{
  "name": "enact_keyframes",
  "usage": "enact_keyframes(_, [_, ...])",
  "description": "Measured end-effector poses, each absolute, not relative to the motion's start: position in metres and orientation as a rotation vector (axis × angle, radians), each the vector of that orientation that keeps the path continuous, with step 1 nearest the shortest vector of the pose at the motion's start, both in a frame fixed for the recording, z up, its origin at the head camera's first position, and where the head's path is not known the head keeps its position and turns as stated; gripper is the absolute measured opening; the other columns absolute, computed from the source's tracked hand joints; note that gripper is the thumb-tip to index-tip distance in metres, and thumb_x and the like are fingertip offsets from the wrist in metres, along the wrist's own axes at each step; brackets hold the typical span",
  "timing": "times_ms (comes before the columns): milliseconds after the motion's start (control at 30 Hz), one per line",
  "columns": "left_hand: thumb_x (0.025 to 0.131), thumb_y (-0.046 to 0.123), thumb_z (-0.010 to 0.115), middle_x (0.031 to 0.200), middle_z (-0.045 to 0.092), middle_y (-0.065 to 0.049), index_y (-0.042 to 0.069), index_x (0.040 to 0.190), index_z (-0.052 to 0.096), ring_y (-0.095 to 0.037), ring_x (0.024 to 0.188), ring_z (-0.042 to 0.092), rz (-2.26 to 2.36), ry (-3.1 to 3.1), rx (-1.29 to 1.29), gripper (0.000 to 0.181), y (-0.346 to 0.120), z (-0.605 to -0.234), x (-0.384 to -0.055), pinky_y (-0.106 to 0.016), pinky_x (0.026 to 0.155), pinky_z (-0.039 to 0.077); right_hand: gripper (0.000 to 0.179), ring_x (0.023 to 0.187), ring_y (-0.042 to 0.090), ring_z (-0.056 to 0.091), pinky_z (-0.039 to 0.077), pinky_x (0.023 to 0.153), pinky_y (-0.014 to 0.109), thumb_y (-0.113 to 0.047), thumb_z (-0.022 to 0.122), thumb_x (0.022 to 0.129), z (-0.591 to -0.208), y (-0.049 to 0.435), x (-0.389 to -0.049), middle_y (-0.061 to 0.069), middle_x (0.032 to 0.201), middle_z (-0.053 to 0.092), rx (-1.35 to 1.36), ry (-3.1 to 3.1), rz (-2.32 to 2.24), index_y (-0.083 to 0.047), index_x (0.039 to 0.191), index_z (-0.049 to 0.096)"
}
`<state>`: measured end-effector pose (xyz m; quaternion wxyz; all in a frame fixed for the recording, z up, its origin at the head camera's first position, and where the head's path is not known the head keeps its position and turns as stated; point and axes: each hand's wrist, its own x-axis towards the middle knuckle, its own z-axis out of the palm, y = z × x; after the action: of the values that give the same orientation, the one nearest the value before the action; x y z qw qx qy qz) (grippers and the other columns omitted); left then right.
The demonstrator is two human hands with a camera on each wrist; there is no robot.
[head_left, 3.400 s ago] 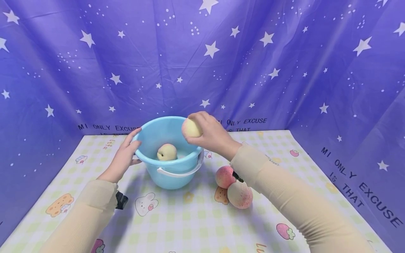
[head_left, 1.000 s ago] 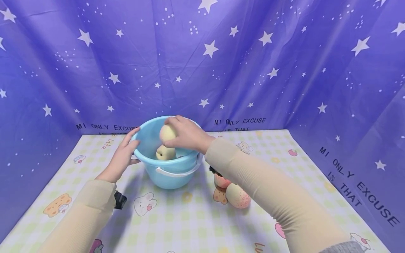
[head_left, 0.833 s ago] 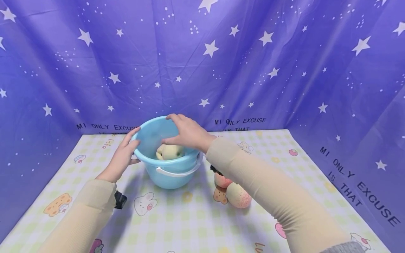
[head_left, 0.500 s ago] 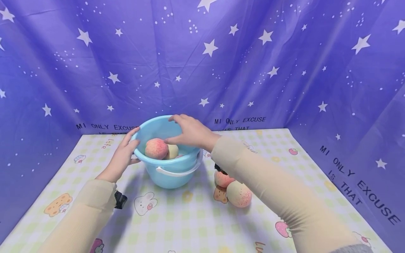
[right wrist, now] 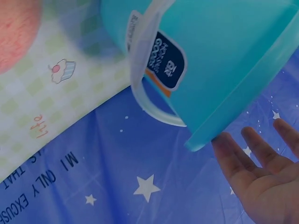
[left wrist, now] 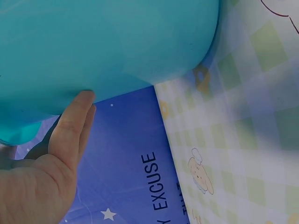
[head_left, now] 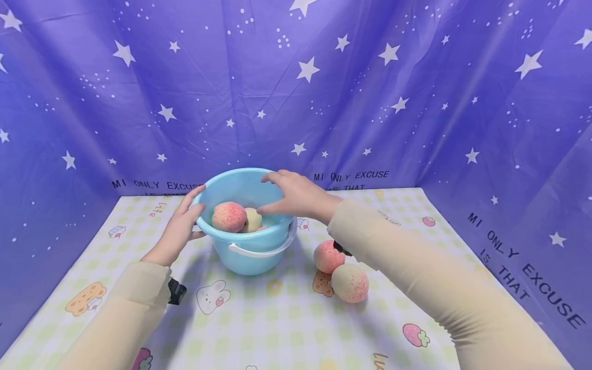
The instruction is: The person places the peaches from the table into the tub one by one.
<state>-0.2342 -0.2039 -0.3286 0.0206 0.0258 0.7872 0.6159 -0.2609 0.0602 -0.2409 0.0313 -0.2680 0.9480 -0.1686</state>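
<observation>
A light blue bucket with a white handle stands on the table in the head view. My left hand holds its left rim; the left wrist view shows fingers against the outer wall. Inside lie a pink-red peach and a pale yellow peach, partly hidden behind it. My right hand is over the right rim, fingers spread, with nothing in it. Right of the bucket, a pink peach and a pale, pink-speckled peach sit side by side on the cloth.
A checked tablecloth with cartoon prints covers the table. Purple curtains with white stars rise behind it and at both sides. Black wrist cameras show under the sleeves, one at the left wrist.
My right hand carried a peach into the bucket and let it go; the peaches inside shifted, a pink one now at left. That hand then drew back rightward. The left hand stayed on the rim.
</observation>
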Motion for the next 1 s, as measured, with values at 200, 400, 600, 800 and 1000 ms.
enact_keyframes(200, [0.102, 0.027, 0.035, 0.167, 0.004, -0.015, 0.030, 0.160, 0.011, -0.048, 0.146, 0.024, 1.918, 2.431, 0.076, 0.063, -0.204, -0.329, -0.234, -0.064, 0.108, 0.040, 0.071, 0.131, 0.025, 0.051, 0.047, 0.109, 0.046, -0.051, 0.073, 0.083, -0.241, 0.073, -0.258, 0.006, 0.145, 0.050, -0.815, 2.940, -0.530, -0.020, 0.143, 0.050])
enact_keyframes(400, [0.102, 0.028, 0.035, 0.167, 0.005, -0.015, 0.030, 0.160, 0.010, -0.048, 0.146, 0.025, 1.912, 2.433, 0.073, 0.063, -0.204, -0.329, -0.235, -0.064, 0.108, 0.040, 0.072, 0.129, 0.029, 0.053, 0.048, 0.108, 0.048, -0.049, 0.074, 0.082, -0.239, 0.084, -0.254, 0.008, 0.144, 0.051, -0.815, 2.975, -0.540, -0.018, 0.143, 0.051])
enact_keyframes(600, [0.102, 0.028, 0.034, 0.167, 0.005, -0.015, 0.031, 0.160, 0.010, -0.047, 0.146, 0.024, 1.909, 2.434, 0.074, 0.063, -0.204, -0.330, -0.235, -0.064, 0.108, 0.041, 0.072, 0.127, 0.029, 0.054, 0.049, 0.106, 0.048, -0.048, 0.074, 0.083, -0.237, 0.094, -0.250, 0.010, 0.143, 0.051, -0.829, 2.986, -0.543, -0.016, 0.143, 0.050])
enact_keyframes(800, [0.103, 0.029, 0.034, 0.167, 0.005, -0.015, 0.031, 0.160, 0.010, -0.047, 0.146, 0.025, 1.903, 2.441, 0.079, 0.062, -0.205, -0.330, -0.235, -0.063, 0.107, 0.042, 0.070, 0.125, 0.029, 0.055, 0.050, 0.105, 0.049, -0.045, 0.076, 0.082, -0.235, 0.103, -0.247, 0.009, 0.139, 0.054, -0.834, 3.009, -0.578, -0.014, 0.140, 0.053])
enact_keyframes(1000, [0.103, 0.029, 0.034, 0.167, 0.005, -0.015, 0.030, 0.160, 0.010, -0.047, 0.146, 0.025, 1.901, 2.442, 0.086, 0.063, -0.204, -0.329, -0.234, -0.063, 0.107, 0.042, 0.069, 0.126, 0.029, 0.055, 0.048, 0.107, 0.049, -0.045, 0.075, 0.083, -0.238, 0.111, -0.244, 0.009, 0.137, 0.055, -0.814, 3.021, -0.593, -0.013, 0.140, 0.053])
